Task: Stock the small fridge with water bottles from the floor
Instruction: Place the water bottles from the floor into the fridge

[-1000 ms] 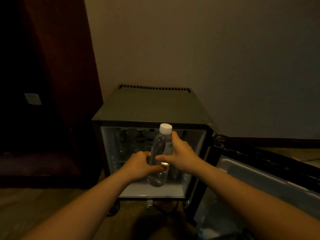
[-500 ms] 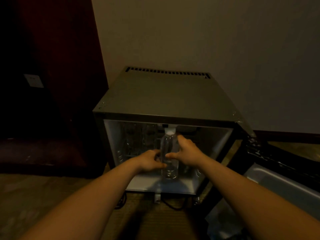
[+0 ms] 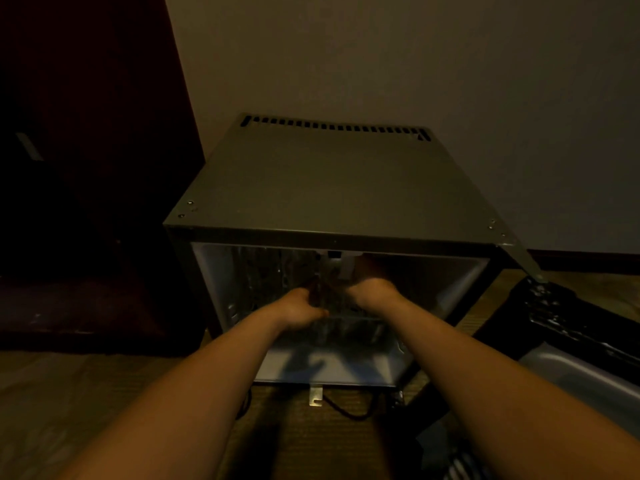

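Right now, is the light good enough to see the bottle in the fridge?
Barely. Head view: dim, warm light; fridge interior brighter, yet blur smears the left hand, right hand and the bottle between them; hand shadows on its floor.

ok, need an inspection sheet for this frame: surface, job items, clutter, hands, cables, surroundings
Surface: floor, dim, brownish.
Job's things: small fridge open, its door swung out to the right; water bottle inside, blurred, only its pale cap clear.
Clutter: metal bracket under the fridge's front edge.
Hands: left hand and right hand inside the fridge, holding the bottle between them.
Cables: black cable on the floor below the fridge.
Surroundings: wall behind; dark cabinet on the left.
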`<state>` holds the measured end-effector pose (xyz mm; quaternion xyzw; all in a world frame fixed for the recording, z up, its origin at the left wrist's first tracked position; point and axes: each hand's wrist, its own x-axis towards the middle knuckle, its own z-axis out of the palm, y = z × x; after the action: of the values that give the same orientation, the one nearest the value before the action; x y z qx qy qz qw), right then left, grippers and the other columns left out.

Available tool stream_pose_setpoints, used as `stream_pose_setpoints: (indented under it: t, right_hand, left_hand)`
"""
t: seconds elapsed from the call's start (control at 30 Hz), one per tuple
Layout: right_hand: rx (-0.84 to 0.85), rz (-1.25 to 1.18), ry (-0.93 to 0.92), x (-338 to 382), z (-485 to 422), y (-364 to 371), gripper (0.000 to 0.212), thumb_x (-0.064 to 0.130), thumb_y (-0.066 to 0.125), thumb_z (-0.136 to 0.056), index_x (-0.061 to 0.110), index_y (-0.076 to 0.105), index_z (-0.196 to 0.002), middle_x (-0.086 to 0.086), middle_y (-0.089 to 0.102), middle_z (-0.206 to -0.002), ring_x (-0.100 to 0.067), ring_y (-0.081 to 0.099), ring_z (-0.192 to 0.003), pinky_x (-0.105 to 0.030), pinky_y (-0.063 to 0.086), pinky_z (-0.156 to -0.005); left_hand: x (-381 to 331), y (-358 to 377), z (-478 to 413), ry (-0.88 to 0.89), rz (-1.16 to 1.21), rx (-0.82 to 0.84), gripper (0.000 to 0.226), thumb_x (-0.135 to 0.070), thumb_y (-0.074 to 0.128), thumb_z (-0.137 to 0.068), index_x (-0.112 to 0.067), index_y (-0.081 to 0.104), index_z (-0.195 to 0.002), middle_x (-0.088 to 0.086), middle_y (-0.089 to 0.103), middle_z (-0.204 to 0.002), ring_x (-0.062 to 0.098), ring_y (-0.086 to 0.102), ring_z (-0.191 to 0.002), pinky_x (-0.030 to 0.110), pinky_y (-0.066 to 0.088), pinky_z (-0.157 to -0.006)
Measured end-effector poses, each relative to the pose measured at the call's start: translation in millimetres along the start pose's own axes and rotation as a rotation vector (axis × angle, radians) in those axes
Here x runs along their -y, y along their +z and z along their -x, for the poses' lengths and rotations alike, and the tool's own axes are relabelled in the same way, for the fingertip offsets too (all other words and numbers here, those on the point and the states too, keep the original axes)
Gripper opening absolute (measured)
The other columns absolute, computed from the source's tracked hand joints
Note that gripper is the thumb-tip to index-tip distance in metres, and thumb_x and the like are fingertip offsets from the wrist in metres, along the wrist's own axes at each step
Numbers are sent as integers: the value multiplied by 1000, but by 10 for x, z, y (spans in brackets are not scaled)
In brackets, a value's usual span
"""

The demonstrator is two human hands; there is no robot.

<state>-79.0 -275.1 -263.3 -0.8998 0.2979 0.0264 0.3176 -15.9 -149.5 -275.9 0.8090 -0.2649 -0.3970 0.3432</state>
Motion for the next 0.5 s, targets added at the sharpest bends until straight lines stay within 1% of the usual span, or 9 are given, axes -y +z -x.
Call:
stream_pose_setpoints:
  t: [0.1,0.2,0.3,0.33,0.43,0.5]
  right_hand:
    - [-10,4,7,27,-83,20,33,27,55,-92,8,59,-118,-17,57,-128,-32,54,-117,-34,42,-95]
    - [-34,-75,12,6,-145,57,36,33,57,-90,12,58,-120,-16,56,-130,-31,52,-120,-35,40,-100]
    - [-51,-104,27,-16,-155,66,41,37,59,-89,14,57,-123,-15,54,-132,-32,50,-124,-43,38,-106]
    - [-55,-109,30,-21,-138,61,43,36,59,-88,13,55,-125,-15,52,-135,-32,48,-126,-43,36,-108]
    - [-6,-40,39,-67,-63,64,43,27,58,-90,11,50,-130,-16,47,-139,-31,46,-127,-35,36,-105]
    - [46,-21,34,-95,29,43,47,20,59,-90,8,47,-133,-17,45,-141,-31,45,-127,-34,35,-104]
  left_hand:
    - [-17,15,-69,-14,-11,-12,41,-8,52,-91,-3,46,-132,18,51,-133,28,49,-124,26,39,-96]
    - [-31,29,-104,-17,-32,-57,41,-8,48,-93,-4,45,-133,18,50,-135,28,48,-125,27,39,-98]
    - [-23,29,-120,-27,-57,-63,40,-10,48,-93,-4,46,-132,18,50,-135,29,49,-124,28,39,-98]
    - [-26,27,-108,-29,-69,-59,40,-12,49,-93,-4,46,-132,19,50,-135,29,49,-124,28,40,-98]
    - [-48,19,-56,-17,-105,-38,40,-14,51,-92,-3,47,-131,19,51,-133,30,50,-122,30,40,-98]
    - [-55,13,-5,9,-132,-21,38,-13,52,-91,-2,50,-128,20,54,-130,31,52,-120,31,41,-97]
